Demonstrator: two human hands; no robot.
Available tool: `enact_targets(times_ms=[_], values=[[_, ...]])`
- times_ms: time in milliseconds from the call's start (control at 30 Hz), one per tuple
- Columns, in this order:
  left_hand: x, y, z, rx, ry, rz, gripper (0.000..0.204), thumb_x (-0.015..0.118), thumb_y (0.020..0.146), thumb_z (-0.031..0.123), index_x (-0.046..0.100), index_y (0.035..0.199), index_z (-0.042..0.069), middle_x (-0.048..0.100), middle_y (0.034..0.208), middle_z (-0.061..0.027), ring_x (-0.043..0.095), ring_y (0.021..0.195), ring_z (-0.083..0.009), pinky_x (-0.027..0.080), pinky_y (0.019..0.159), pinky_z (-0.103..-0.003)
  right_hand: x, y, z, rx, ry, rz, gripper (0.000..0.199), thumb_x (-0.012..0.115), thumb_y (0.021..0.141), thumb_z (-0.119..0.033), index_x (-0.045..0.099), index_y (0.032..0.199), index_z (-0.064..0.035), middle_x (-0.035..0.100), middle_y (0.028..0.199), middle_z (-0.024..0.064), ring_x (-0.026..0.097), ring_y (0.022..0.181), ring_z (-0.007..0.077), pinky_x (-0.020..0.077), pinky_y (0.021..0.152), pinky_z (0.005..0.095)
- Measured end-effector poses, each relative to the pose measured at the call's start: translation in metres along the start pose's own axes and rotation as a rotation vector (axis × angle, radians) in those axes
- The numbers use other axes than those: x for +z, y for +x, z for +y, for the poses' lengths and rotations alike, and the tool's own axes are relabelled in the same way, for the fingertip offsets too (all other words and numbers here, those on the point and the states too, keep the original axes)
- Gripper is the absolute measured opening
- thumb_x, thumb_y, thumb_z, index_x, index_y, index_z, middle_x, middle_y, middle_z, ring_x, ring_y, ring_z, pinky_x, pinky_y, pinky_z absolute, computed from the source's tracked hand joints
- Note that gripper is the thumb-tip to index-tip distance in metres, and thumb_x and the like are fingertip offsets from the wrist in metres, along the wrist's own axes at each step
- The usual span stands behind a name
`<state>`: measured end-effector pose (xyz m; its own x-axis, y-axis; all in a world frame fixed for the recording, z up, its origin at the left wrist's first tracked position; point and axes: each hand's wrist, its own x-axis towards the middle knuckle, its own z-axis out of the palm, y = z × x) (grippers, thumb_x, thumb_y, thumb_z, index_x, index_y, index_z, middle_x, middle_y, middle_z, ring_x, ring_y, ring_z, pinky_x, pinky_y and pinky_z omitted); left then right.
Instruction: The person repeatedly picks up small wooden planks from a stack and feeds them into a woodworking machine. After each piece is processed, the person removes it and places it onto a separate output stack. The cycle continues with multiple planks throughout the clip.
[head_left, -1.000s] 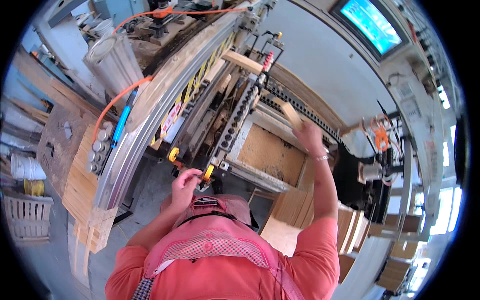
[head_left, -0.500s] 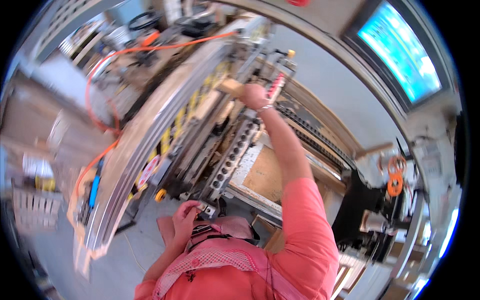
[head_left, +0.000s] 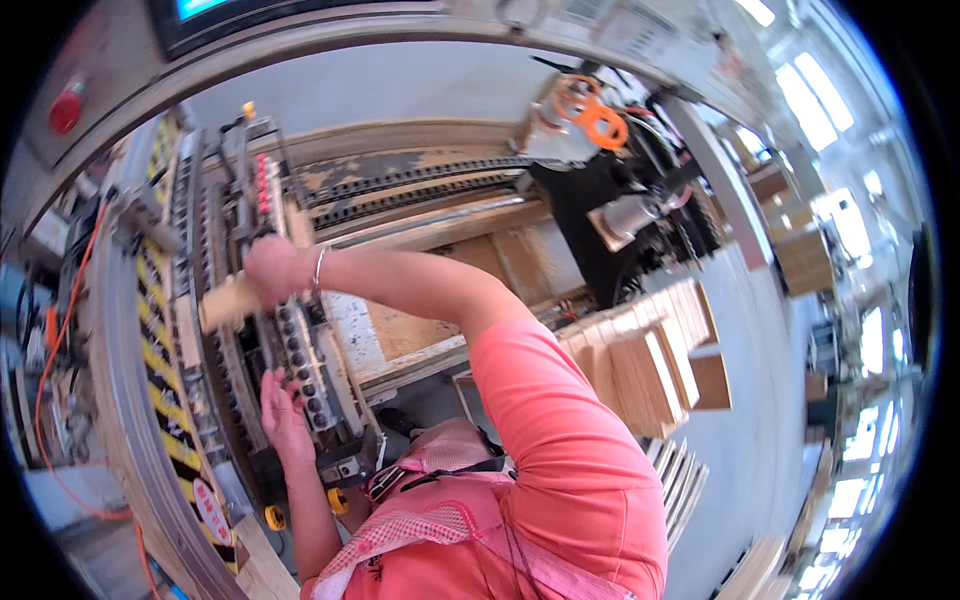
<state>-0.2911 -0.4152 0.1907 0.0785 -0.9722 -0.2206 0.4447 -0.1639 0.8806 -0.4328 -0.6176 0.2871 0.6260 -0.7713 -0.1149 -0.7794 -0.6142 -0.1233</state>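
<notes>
My right hand [head_left: 273, 268] reaches across my body and grips a short pale wooden block [head_left: 228, 302], holding it over the left side of a woodworking machine [head_left: 420, 190]. Just below the block runs the machine's row of black round rollers [head_left: 303, 355]. My left hand [head_left: 283, 418] lies flat with fingers apart against the lower end of that roller row, holding nothing. My pink sleeve and vest fill the lower middle of the view.
A yellow-and-black striped guard rail [head_left: 160, 340] curves along the left. Stacks of cut wooden blocks [head_left: 650, 360] stand at my right. A coiled orange hose [head_left: 592, 112] hangs over a black motor unit [head_left: 620, 220]. A red button [head_left: 65, 108] sits at the upper left.
My right hand has carried the wooden block from high on the machine down onto the roller row. My left hand has risen from the yellow knobs to the rollers. The view has swung right.
</notes>
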Motion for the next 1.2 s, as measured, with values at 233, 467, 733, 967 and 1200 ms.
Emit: enact_targets(times_ms=[233, 467, 733, 967, 1200], values=[[0.034, 0.004, -0.033, -0.060, -0.209, -0.182, 0.040, 0.052, 0.091, 0.024, 0.041, 0.123, 0.003, 0.049, 0.122, -0.0085, 0.054, 0.100, -0.0179, 0.048, 0.079, -0.033, 0.043, -0.100, -0.020, -0.127, 0.489, -0.038, 0.041, 0.074, 0.045, -0.039, 0.065, 0.068, -0.0057, 0.062, 0.066, 0.0128, 0.061, 0.062, 0.0286, 0.0476, 0.059, 0.0369], [0.023, -0.010, -0.031, -0.056, -0.065, -0.066, 0.035, 0.050, 0.091, 0.016, 0.043, 0.121, 0.000, 0.053, 0.115, -0.0105, 0.053, 0.103, -0.0181, 0.049, 0.081, -0.032, 0.050, -0.090, -0.012, -0.255, 0.728, -0.132, 0.048, 0.077, 0.045, -0.046, 0.063, 0.063, -0.0034, 0.059, 0.059, 0.0105, 0.056, 0.055, 0.0227, 0.0436, 0.054, 0.0367], [-0.014, -0.055, -0.005, 0.198, 0.347, 0.089, 0.020, 0.042, 0.088, 0.013, 0.052, 0.102, 0.002, 0.058, 0.098, -0.0069, 0.052, 0.088, -0.0151, 0.039, 0.083, -0.029, 0.023, 0.015, 0.026, -0.011, -0.016, -0.009, 0.035, 0.065, 0.066, -0.043, 0.066, 0.075, -0.0091, 0.064, 0.068, 0.0086, 0.063, 0.065, 0.0256, 0.0514, 0.059, 0.0363], [-0.022, -0.068, -0.014, 0.247, 0.267, 0.118, 0.025, 0.038, 0.085, 0.015, 0.047, 0.104, 0.001, 0.059, 0.096, -0.0130, 0.057, 0.086, -0.0186, 0.044, 0.080, -0.033, 0.034, 0.096, 0.010, 0.003, -0.074, 0.158, 0.034, 0.069, 0.062, -0.034, 0.066, 0.081, -0.0062, 0.065, 0.082, 0.0137, 0.062, 0.083, 0.0288, 0.0511, 0.071, 0.0388], [-0.020, -0.059, -0.001, 0.291, 0.275, 0.198, 0.022, 0.040, 0.082, 0.012, 0.053, 0.094, -0.003, 0.059, 0.087, -0.0114, 0.057, 0.080, -0.0169, 0.045, 0.074, -0.030, 0.043, 0.133, 0.015, 0.047, -0.025, 0.121, 0.035, 0.071, 0.060, -0.033, 0.067, 0.080, -0.0049, 0.065, 0.082, 0.0140, 0.061, 0.086, 0.0284, 0.0512, 0.075, 0.0366]])
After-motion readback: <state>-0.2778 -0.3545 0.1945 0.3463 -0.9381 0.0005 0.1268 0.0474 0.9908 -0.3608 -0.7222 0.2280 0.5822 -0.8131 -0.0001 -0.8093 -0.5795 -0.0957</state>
